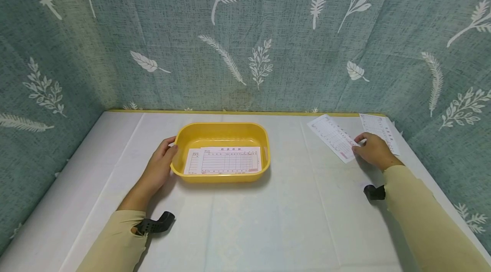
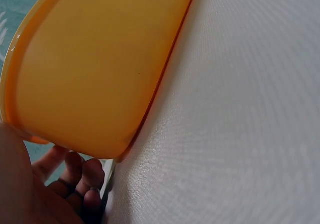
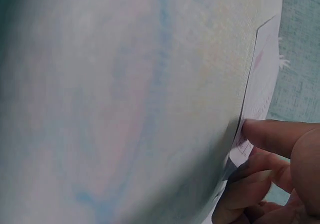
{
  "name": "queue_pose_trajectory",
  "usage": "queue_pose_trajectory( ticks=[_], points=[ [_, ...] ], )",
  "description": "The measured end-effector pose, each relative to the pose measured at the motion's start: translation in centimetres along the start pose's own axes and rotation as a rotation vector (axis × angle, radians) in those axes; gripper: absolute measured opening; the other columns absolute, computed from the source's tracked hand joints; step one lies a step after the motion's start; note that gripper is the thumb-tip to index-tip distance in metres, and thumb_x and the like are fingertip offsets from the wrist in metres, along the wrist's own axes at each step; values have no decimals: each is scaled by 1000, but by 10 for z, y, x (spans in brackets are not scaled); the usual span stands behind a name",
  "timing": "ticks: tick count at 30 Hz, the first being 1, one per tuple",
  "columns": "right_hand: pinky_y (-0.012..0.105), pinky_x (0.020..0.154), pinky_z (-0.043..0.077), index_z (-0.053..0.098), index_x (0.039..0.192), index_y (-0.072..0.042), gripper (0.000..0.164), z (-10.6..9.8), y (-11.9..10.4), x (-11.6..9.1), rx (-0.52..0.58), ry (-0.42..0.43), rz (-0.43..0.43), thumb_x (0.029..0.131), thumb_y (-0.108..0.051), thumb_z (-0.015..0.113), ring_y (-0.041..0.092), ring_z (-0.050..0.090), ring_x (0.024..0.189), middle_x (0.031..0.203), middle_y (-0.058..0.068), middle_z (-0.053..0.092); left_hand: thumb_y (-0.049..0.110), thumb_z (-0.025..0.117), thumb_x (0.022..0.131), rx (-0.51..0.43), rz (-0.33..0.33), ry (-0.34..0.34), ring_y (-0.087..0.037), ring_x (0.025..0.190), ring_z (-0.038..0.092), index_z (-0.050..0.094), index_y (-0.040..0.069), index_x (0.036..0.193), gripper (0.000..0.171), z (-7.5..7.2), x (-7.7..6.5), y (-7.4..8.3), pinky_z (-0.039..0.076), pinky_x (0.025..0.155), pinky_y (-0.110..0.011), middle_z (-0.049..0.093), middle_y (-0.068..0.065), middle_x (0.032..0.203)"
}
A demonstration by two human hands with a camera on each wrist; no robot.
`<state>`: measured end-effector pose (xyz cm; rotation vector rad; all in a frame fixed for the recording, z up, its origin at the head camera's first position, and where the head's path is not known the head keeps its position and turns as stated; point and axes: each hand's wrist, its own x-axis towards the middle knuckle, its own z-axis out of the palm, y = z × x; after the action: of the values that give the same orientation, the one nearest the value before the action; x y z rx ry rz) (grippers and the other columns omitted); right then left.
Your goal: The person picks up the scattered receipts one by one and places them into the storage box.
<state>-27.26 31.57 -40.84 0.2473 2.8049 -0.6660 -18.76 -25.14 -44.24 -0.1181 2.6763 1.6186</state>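
A yellow plastic basin (image 1: 220,178) stands on the table with printed receipt slips (image 1: 230,161) lying inside. At its left end my left hand (image 1: 156,165) grips the rim, thumb at the top edge and fingers against the outer wall. The left wrist view shows the basin's side (image 2: 95,68) close up beside the curled fingers (image 2: 92,174). Far to the right, my right hand (image 1: 372,150) pinches the near corner of a loose receipt slip (image 1: 331,135); in the right wrist view the thumb (image 3: 270,133) lies on that slip (image 3: 257,91), fingers below.
Another receipt slip (image 1: 377,129) lies at the table's back right corner, partly behind the right hand. A white cloth covers the table (image 1: 261,225). Leaf-patterned blue-green fabric (image 1: 245,41) rises along the back and both sides.
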Motion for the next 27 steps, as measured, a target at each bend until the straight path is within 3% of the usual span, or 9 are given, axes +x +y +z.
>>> queue_pose_trajectory(
  ticks=[8, 27],
  points=[
    [45, 79, 48, 53, 123, 8, 35, 1, -2, 1, -49, 35, -62, 97, -15, 59, 37, 54, 98, 119, 31, 55, 42, 28, 108, 2, 5, -3, -23, 100, 48, 33, 13, 153, 54, 0, -1, 2, 40, 82, -20, 51, -18, 114],
    [38, 69, 44, 56, 110, 6, 24, 2, -6, -1, -101, 83, -143, 95, -13, 59, 32, 54, 87, 104, 25, 61, 41, 29, 108, -4, 9, 3, -22, 98, 48, 34, 12, 153, 54, 0, 0, 1, 40, 81, -21, 51, -18, 111]
  ],
)
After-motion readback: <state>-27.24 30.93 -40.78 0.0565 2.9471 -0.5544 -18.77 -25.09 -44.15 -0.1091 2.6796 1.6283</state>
